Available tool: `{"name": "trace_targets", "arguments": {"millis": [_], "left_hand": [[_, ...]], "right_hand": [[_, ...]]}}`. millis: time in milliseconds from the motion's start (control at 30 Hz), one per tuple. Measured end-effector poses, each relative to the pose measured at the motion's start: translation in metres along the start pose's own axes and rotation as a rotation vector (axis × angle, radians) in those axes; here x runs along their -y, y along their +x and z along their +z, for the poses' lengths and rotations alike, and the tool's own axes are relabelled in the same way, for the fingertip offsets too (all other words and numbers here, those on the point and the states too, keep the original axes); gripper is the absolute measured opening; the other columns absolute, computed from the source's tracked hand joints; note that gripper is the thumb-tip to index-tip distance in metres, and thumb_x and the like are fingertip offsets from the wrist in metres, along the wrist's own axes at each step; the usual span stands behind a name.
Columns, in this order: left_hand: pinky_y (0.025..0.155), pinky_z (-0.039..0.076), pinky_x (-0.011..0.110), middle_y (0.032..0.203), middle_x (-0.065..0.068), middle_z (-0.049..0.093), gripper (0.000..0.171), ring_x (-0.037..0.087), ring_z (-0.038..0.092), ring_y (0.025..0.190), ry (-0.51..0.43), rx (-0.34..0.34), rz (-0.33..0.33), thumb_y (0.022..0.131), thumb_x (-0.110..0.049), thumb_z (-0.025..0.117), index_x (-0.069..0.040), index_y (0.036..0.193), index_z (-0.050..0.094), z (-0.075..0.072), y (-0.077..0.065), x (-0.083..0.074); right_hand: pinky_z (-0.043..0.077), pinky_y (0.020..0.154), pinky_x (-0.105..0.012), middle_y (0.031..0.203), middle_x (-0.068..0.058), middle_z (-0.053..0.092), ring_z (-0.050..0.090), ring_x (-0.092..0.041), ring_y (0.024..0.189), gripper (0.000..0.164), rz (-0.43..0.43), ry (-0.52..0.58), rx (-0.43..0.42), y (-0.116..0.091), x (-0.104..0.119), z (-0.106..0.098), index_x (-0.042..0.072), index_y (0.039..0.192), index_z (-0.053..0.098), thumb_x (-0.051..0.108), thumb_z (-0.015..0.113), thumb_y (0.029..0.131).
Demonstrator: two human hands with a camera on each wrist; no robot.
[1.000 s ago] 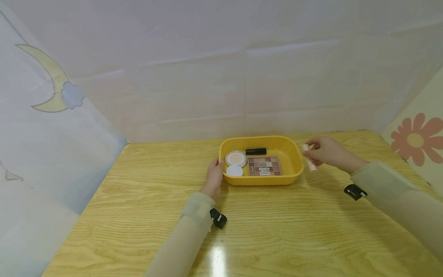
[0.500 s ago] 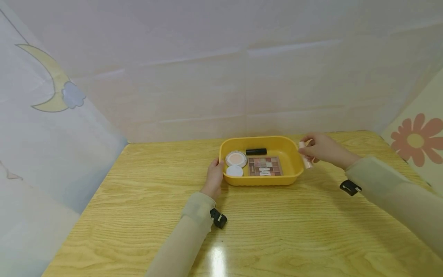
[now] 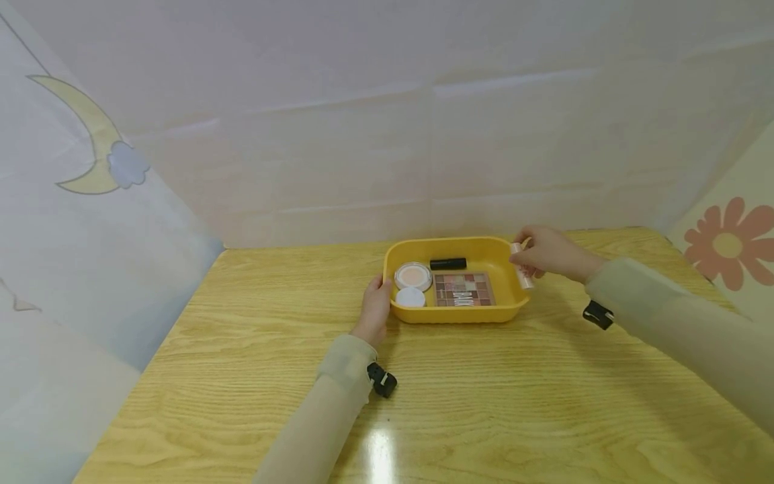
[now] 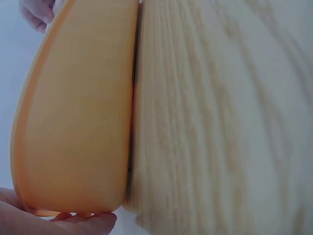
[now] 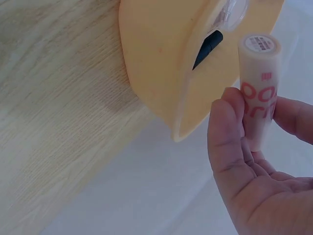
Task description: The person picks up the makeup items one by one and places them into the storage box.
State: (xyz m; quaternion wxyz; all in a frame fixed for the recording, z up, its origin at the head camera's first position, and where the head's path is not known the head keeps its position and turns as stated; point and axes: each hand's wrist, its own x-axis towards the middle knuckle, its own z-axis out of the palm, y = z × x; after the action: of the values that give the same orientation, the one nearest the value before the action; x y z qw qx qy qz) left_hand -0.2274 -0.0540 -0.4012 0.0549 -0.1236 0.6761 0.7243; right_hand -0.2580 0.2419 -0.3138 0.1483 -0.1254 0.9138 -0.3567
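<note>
A pale pink lipstick tube (image 5: 258, 73) with red lettering is pinched between the thumb and fingers of my right hand (image 3: 549, 254). In the head view the tube is over the right rim of a yellow plastic basket (image 3: 459, 315). My left hand (image 3: 374, 311) grips the basket's left end, with the thumb at the rim and fingers against the outer wall. Inside lie a black tube (image 3: 448, 264), a round compact (image 3: 414, 276), a white round lid or jar (image 3: 410, 297) and an eyeshadow palette (image 3: 464, 290).
The basket stands near the back of a wood-grain table (image 3: 459, 396). Behind it hangs a pale cloth (image 3: 338, 148). Printed cloths with a moon (image 3: 99, 148) and a flower (image 3: 725, 245) flank the table.
My right hand has moved left with the lipstick tube, from beside the basket to over its right rim. The left hand and the basket have stayed in place.
</note>
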Motion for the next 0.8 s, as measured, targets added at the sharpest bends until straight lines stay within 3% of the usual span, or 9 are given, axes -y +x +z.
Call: {"name": "trace_targets", "arguments": {"millis": [800], "left_hand": [[0.116,0.022,0.042,0.154,0.019,0.03,0.048,0.03,0.024,0.143,0.011,-0.011,-0.005,0.106,-0.016,0.036,0.003,0.15,0.03,0.0,-0.003,0.0]], "right_hand": [[0.053,0.052,-0.032,0.071,-0.013,0.058,0.057,-0.018,0.056,0.021,0.028,-0.177,0.102,0.034,0.02,0.006,-0.008,0.099,0.047,0.008,0.059,0.091]]}}
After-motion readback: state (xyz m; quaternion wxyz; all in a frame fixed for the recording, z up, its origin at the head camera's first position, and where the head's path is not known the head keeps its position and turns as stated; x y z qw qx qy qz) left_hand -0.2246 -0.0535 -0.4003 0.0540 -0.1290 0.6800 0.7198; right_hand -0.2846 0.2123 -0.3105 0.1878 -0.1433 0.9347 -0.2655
